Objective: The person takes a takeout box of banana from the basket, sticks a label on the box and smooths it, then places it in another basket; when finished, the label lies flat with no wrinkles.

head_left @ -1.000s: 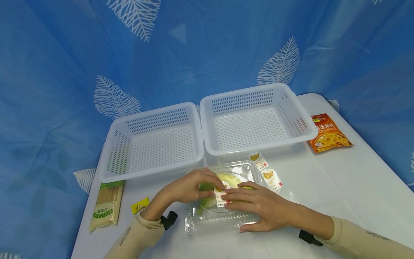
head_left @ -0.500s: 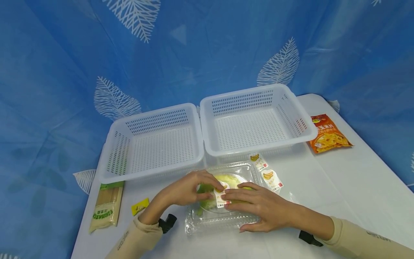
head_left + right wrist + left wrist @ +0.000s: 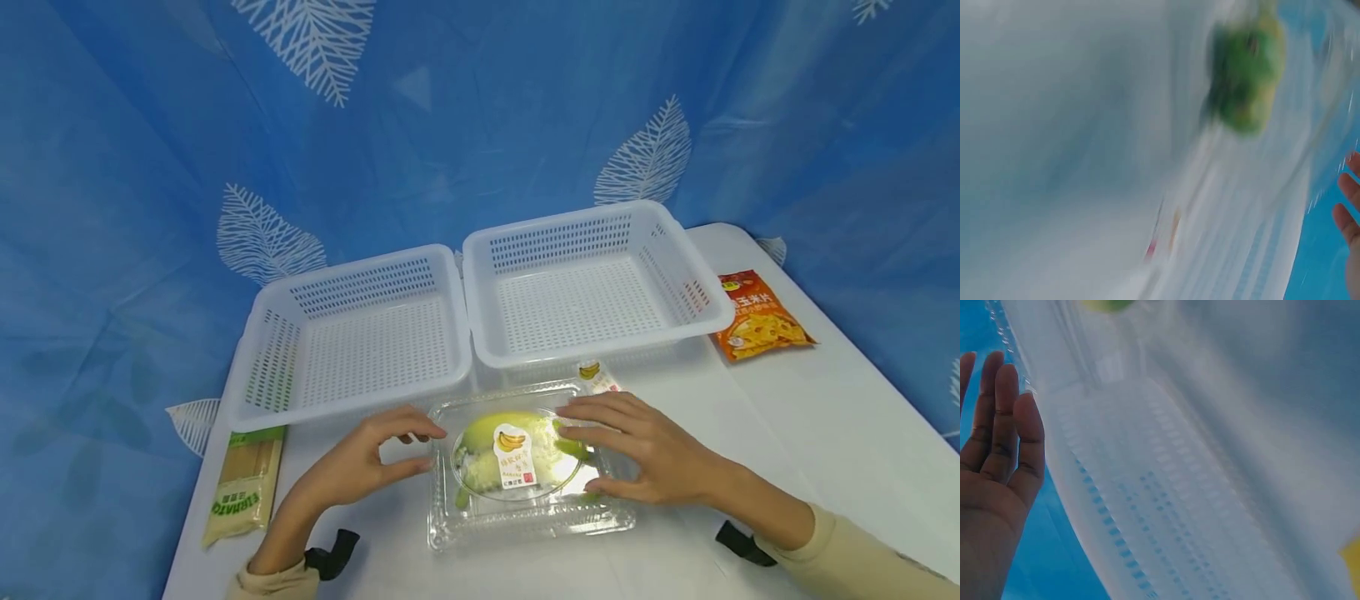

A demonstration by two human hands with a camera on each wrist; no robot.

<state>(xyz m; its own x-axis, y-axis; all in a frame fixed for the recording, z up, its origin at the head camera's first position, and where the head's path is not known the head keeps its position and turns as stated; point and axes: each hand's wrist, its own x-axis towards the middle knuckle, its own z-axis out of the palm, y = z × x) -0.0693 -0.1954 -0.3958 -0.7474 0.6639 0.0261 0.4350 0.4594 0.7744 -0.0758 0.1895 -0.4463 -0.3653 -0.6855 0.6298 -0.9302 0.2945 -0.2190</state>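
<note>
A clear plastic clamshell box [image 3: 531, 522] sits near the middle of the white table, its lid down over yellow-green fruit [image 3: 480, 431]. On the lid is a white label [image 3: 516, 475] with a banana picture. My left hand [image 3: 360, 462] is at the box's left edge, thumb and fingers spread apart, holding nothing; in the left wrist view its fingers are straight. My right hand [image 3: 652, 454] overlaps the box's right side with fingers extended. Only its fingertips [image 3: 1344, 212] show at the edge of the blurred right wrist view.
Two white perforated baskets, left [image 3: 352, 408] and right [image 3: 600, 348], stand behind the box. A noodle pack [image 3: 243, 487] lies at left, an orange snack bag [image 3: 761, 321] at right. Another banana label [image 3: 596, 379] lies behind the box. A yellow packet [image 3: 1354, 562] shows in the left wrist view.
Both hands have come off the label on the lid and moved apart, left hand leftward, right hand rightward. The label now shows fully, while the right hand covers one loose label.
</note>
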